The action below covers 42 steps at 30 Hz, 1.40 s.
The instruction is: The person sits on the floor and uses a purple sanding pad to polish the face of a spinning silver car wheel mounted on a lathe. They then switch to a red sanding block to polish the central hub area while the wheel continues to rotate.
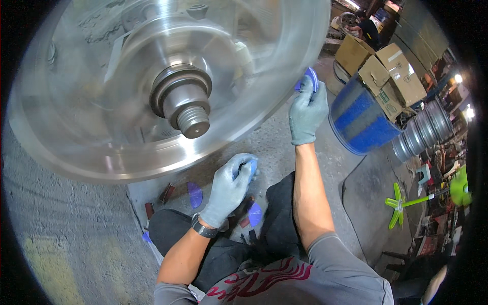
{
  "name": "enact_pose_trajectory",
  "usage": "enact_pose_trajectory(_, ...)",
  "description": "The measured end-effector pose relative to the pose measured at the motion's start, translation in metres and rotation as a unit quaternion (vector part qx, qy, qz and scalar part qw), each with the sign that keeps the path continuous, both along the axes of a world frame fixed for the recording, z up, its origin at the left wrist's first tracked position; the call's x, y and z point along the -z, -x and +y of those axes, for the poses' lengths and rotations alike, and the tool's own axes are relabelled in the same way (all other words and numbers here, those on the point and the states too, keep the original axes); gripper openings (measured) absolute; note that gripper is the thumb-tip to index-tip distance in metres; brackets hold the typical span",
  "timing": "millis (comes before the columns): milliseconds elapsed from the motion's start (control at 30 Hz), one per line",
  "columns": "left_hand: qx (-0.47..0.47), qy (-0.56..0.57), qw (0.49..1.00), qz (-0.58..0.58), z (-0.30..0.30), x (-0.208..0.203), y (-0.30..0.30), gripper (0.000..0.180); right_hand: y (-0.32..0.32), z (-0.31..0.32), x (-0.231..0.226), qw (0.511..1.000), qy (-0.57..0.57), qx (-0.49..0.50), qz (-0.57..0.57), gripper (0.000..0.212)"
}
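A large silver wheel rim (168, 170), smeared by spinning, fills the upper left around a threaded metal spindle (187, 104). My right hand (308, 113), in a grey glove, pinches a folded purple sanding sheet (311, 77) against or just beside the rim's right edge; contact is not clear. Below the rim, my left hand (231, 185) is gloved too and its fingers are curled closed. A bit of blue shows at those fingers, too small to name. Purple sanding sheet pieces lie near my legs, one cut piece (194, 195) left of my left hand and another piece (255, 214) right of it.
On the right stands a blue drum (358, 119) topped with open cardboard boxes (394, 76). Beyond it are stacked metal rims (424, 129) and a green-legged fan (396, 204). A dark mat (366, 203) covers some floor. Another person (367, 30) works at the far back.
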State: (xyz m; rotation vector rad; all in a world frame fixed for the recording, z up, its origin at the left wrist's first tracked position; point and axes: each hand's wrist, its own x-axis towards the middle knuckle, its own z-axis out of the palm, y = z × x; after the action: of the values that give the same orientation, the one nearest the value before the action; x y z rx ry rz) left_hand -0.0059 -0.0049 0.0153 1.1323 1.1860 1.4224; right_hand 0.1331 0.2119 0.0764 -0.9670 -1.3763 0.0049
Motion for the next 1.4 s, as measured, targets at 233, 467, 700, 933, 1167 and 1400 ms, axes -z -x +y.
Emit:
enact_pose_trajectory(233,-0.007,0.002,1.000,0.007,0.001,0.003,0.001,0.026,-0.009,0.001,-0.005,0.999,0.031,-0.035,0.025,0.034)
enact_pose_trajectory(467,0.009,0.015,1.000,0.015,0.000,0.002,0.001,0.029,-0.013,0.002,-0.005,0.997,0.046,-0.044,0.033,0.035)
enact_pose_trajectory(700,0.012,0.020,1.000,0.019,0.000,0.003,0.001,0.029,-0.012,0.002,-0.005,0.996,0.055,-0.047,0.055,0.038)
enact_pose_trajectory(933,0.009,0.018,1.000,0.024,0.001,0.006,0.001,0.029,-0.011,0.002,-0.005,0.995,0.049,-0.054,0.065,0.040)
enact_pose_trajectory(1167,0.012,0.017,1.000,0.024,0.003,0.005,0.000,0.029,-0.004,-0.001,0.001,0.999,0.032,-0.031,0.024,0.036)
enact_pose_trajectory(1400,0.011,0.007,1.000,0.028,0.001,0.005,0.003,0.028,0.008,-0.010,0.002,1.000,0.012,-0.028,0.004,0.034)
